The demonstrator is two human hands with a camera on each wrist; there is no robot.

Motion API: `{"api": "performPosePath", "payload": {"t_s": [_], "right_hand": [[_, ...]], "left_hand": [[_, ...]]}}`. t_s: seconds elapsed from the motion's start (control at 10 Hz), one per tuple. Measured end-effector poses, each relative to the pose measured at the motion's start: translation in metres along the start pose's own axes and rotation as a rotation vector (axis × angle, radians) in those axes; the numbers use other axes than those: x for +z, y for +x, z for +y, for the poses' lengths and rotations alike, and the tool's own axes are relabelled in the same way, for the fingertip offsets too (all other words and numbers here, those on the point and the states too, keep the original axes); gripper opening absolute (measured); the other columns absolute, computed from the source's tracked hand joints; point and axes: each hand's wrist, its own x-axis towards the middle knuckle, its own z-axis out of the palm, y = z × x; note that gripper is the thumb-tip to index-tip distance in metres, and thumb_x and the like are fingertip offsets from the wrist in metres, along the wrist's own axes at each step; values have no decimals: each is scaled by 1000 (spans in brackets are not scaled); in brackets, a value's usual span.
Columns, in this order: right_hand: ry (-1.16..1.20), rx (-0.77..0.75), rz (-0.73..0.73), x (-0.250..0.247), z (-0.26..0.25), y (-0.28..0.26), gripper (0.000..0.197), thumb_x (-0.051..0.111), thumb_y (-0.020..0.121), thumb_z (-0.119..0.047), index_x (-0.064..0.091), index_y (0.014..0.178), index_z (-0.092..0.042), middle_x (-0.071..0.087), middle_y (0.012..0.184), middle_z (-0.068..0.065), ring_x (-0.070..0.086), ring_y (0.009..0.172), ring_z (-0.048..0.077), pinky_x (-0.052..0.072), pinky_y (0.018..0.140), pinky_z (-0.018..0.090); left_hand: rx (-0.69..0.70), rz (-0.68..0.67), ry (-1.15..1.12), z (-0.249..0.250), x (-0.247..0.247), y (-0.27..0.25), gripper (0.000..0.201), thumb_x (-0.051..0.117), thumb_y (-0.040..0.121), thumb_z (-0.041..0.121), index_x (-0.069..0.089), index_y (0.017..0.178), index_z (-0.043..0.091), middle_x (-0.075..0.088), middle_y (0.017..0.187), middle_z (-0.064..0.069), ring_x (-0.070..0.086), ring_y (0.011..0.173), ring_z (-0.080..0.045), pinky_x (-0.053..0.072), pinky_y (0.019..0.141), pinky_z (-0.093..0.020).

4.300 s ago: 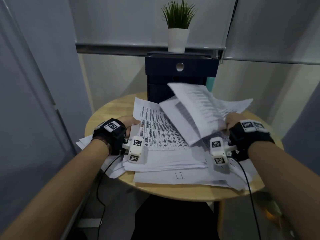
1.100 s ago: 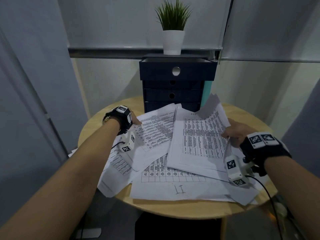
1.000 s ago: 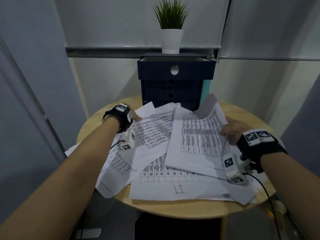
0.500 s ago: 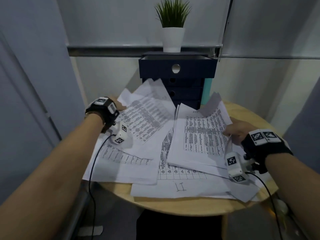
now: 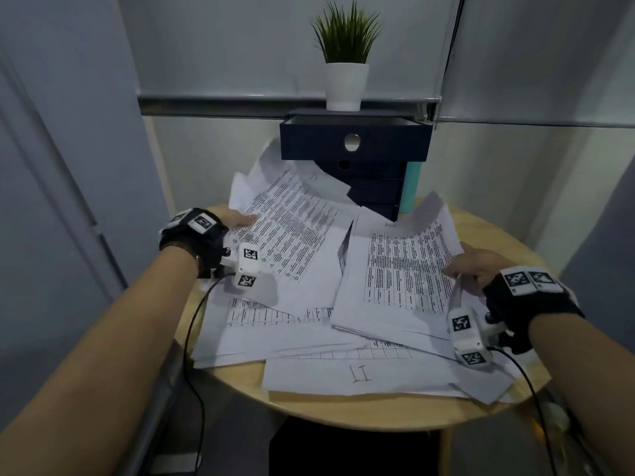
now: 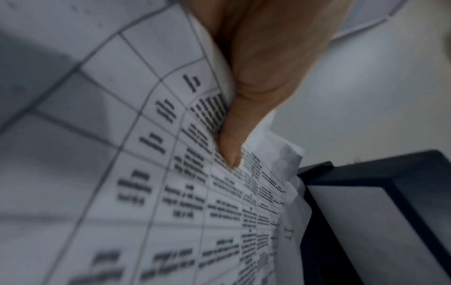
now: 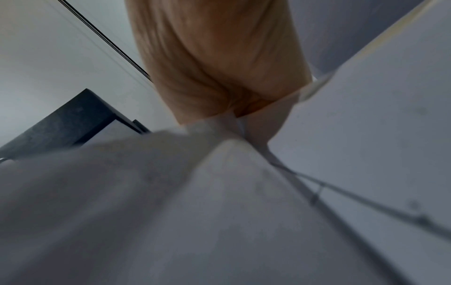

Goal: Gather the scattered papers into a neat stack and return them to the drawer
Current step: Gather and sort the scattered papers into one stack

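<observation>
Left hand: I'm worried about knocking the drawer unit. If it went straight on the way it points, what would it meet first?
Probably the dark drawer unit. The left hand grips a lifted sheaf of papers whose far corners already reach the open top drawer; depth is unclear.

Both hands [image 5: 237, 219] seemingly grip papers [image 5: 292, 235] over table [image 5: 343, 413].

Left hand [image 5: 220, 225] now lifts sheaf of printed papers [image 5: 288, 231] off round table [image 5: 347, 412], higher than half second ago; far edge rises in front of open top drawer [image 5: 354, 140], covering part of drawer unit. Thumb [image 6: 234, 135] pinches sheaf edge. Sheets once overhanging table's left edge now drawn inward.
</observation>
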Motion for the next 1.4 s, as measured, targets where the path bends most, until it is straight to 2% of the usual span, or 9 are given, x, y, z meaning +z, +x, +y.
{"api": "performPosePath", "payload": {"t_s": [0.1,0.2,0.5,0.6,0.7,0.8,1.1,1.2,1.4], "right_hand": [[28,50,65,3,-4,-3,66,44,83,23,37,137,-15,52,119,16,54,79,28,54,48,20],[-158,23,38,-5,4,24,96,68,62,2,29,147,-19,49,139,20,60,110,35,56,88,45],[-540,26,78,5,-18,16,50,57,69,10,52,115,-9,58,114,20,56,106,39,51,83,45],[-531,27,92,7,-19,12,42,57,74,12,55,112,-6,59,114,19,56,104,35,52,74,40],[-579,19,98,10,-20,13,41,58,75,11,57,115,1,59,117,27,56,110,42,49,89,44],[-569,33,102,16,-25,2,39,56,80,12,55,119,4,57,119,27,54,112,43,46,97,50],[-130,59,-18,1,-2,5,37,58,87,3,48,120,-10,68,50,-7,67,46,8,57,49,22],[-61,130,-124,-6,2,7,83,92,52,-17,54,124,-3,70,89,15,65,81,34,46,96,55],[8,123,-152,22,-19,-37,35,52,92,2,53,126,-9,60,126,26,54,120,44,45,95,60]], "left_hand": [[41,-44,7,-8,3,1,70,66,88,29,32,146,9,41,148,-10,39,135,-32,33,105,-39],[97,104,-5,-11,15,7,96,79,74,33,23,150,17,36,152,-10,40,135,-32,35,109,-44],[129,164,175,-6,18,-11,61,55,95,30,30,149,16,42,148,-14,45,132,-32,37,106,-39],[87,151,235,-19,13,5,56,66,83,41,43,133,36,61,121,-7,60,102,-29,48,86,-36],[-81,-39,151,-20,6,-6,45,76,71,40,53,99,13,60,92,-9,60,74,-25,50,63,-29],[-115,-122,47,-21,5,-15,57,78,72,39,51,114,10,58,91,-11,54,66,-22,46,58,-26],[379,99,191,-25,14,-18,69,72,82,27,37,141,23,50,137,-3,47,128,-25,35,107,-36],[227,88,21,-28,8,-25,55,59,93,28,38,143,15,55,129,-8,51,111,-22,34,91,-28],[214,198,-518,-55,-29,-22,50,60,90,38,55,131,10,66,96,-2,62,86,-21,46,78,-31]]}}
